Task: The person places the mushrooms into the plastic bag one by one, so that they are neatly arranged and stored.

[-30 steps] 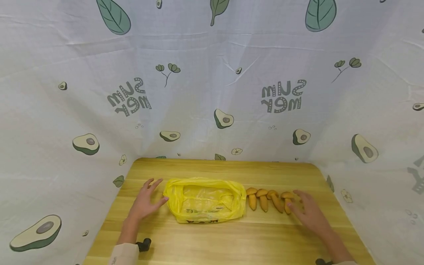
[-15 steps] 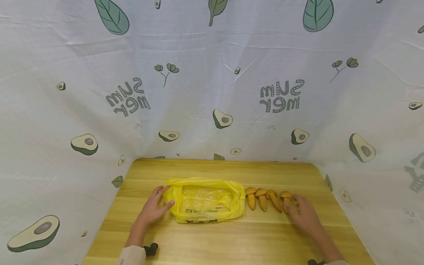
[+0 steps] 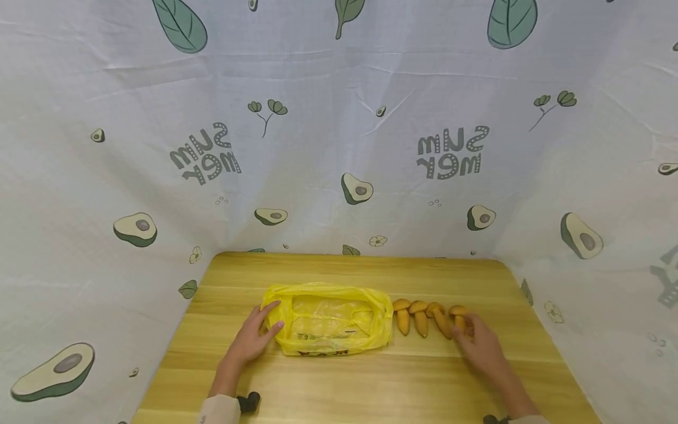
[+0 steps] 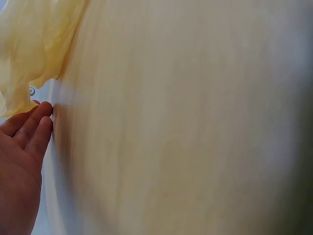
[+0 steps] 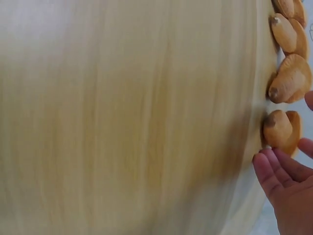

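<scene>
A thin yellow plastic bag (image 3: 290,347) lies on the wooden table with its mouth spread wide. My left hand (image 3: 249,337) is at its left edge, thumb and forefinger apart over the rim. In the left wrist view, nearly straight fingers (image 4: 39,134) reach the hanging edge of the bag. Right of the bag, several orange-brown mushrooms lie in a row, caps away from me. My right hand (image 3: 483,350) is around the rightmost mushroom (image 3: 458,312), hiding part of its stem. In the right wrist view, fingertips are right beside that mushroom (image 5: 278,126), thumb on its other side.
Left of it in the row lie another mushroom (image 3: 439,320), then a mushroom (image 3: 420,320) and a mushroom (image 3: 402,318) close to the bag. The wooden table (image 3: 371,388) ends at a pale cloth (image 3: 318,153) printed with avocados, hanging behind and at both sides.
My left hand has moved right, from beside the bag to over its left rim. My right hand has come left and closer around the rightmost mushroom. Bag and mushrooms keep their places.
</scene>
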### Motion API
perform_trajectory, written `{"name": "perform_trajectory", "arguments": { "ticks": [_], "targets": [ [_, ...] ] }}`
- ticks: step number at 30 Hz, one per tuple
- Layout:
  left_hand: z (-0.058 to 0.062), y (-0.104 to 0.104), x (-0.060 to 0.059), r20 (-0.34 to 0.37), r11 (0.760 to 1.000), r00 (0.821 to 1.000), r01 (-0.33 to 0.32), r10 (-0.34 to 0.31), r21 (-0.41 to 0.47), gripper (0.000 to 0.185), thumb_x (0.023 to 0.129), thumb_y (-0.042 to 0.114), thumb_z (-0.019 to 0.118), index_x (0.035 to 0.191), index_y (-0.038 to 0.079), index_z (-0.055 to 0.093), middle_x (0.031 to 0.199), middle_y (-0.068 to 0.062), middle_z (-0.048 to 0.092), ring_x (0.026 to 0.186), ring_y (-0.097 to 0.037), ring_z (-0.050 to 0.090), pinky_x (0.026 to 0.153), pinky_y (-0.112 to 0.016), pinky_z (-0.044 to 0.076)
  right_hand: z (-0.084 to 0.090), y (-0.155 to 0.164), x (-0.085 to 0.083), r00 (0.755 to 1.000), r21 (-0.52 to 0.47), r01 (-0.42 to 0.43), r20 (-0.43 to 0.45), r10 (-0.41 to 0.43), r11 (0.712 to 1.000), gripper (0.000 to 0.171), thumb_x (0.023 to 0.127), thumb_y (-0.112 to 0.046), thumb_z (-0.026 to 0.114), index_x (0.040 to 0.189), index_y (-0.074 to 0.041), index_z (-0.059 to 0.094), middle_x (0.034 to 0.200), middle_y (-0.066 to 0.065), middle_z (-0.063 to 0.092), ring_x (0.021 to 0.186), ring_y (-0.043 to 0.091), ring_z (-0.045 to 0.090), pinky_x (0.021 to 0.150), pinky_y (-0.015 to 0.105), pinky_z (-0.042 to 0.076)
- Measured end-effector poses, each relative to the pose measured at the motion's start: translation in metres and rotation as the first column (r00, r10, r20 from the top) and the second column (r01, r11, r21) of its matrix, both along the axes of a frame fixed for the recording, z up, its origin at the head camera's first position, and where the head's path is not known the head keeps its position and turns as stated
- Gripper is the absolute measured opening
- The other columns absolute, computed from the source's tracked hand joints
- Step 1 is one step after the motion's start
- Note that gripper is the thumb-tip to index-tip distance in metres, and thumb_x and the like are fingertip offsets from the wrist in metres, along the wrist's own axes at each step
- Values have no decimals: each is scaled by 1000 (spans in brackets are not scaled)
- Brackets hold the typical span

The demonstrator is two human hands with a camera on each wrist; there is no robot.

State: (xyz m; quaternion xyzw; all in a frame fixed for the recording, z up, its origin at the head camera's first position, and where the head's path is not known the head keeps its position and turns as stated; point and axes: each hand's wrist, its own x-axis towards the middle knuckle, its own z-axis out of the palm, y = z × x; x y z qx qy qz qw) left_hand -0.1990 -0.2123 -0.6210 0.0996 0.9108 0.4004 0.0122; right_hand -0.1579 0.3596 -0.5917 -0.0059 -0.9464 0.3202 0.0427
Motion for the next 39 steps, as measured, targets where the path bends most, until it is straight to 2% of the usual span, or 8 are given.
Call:
{"name": "perform_trajectory", "arguments": {
  "ticks": [5, 12, 17, 23, 29, 34, 36, 39],
  "targets": [
    [-1, 2, 1, 11, 999, 1000, 6, -7, 46, 58, 103, 53, 56, 156, 33, 44, 166, -25, 29, 151, -58, 21, 108, -84, 25, -4, -2, -3, 999, 1, 28, 21, -28, 1000, 61, 107, -36, 54, 144, 12, 40, 130, 45, 56, 114, 57, 62, 93, 65, 53],
    [-6, 3, 1, 15, 995, 1000, -6, 4, 102, 62, 102, 49, 60, 157, 28, 43, 166, -24, 29, 152, -55, 20, 112, -81, 23, -7, -2, -7, 999, -7, 47, 14, -47, 999, 54, 105, -27, 60, 141, 10, 46, 128, 41, 60, 110, 52, 66, 90, 60, 56],
    [-7, 4, 1, 13, 988, 1000, -16, 14, 152, 66, 100, 46, 65, 158, 23, 43, 166, -23, 29, 153, -52, 22, 115, -77, 24, -6, -4, -9, 997, -14, 75, 19, -75, 997, 50, 101, -23, 65, 136, 10, 51, 124, 37, 63, 103, 45, 69, 80, 46, 59],
    [-9, 5, 0, 26, 978, 999, -29, 24, 207, 71, 97, 44, 70, 158, 21, 42, 166, -20, 32, 154, -48, 26, 119, -71, 25, -7, -4, -12, 992, -20, 124, 25, -124, 992, 50, 97, -24, 71, 132, 8, 56, 121, 32, 67, 98, 38, 72, 70, 28, 55],
    [-11, 6, -2, 20, 973, 1000, -17, 12, 231, 74, 95, 40, 74, 158, 17, 41, 165, -21, 33, 153, -48, 27, 120, -67, 27, -10, 0, -11, 983, -23, 185, -5, -185, 983, 47, 90, -21, 76, 127, 5, 62, 114, 29, 72, 90, 31, 73, 66, 21, 53],
    [-11, 6, -2, 36, 970, 999, -30, 21, 240, 78, 94, 40, 75, 159, 18, 39, 166, -23, 30, 154, -48, 25, 121, -66, 27, -6, 2, -8, 973, -72, 227, -37, -230, 971, 45, 89, -17, 76, 126, 5, 63, 111, 29, 72, 86, 29, 74, 63, 18, 52],
    [-10, 6, -1, 43, 968, 999, -37, 28, 247, 80, 94, 40, 76, 160, 18, 38, 167, -22, 29, 154, -48, 24, 121, -66, 25, -2, 2, -7, 967, -99, 245, -40, -250, 964, 45, 90, -18, 76, 127, 4, 63, 114, 28, 72, 86, 24, 73, 63, 17, 52],
    [-9, 7, -2, 50, 966, 998, -40, 28, 255, 82, 93, 40, 76, 161, 18, 35, 168, -21, 27, 155, -48, 21, 121, -67, 24, 4, 1, -6, 965, -136, 256, -31, -262, 957, 45, 90, -20, 76, 128, 0, 63, 118, 26, 72, 84, 4, 68, 65, 15, 52]
  ]
}}
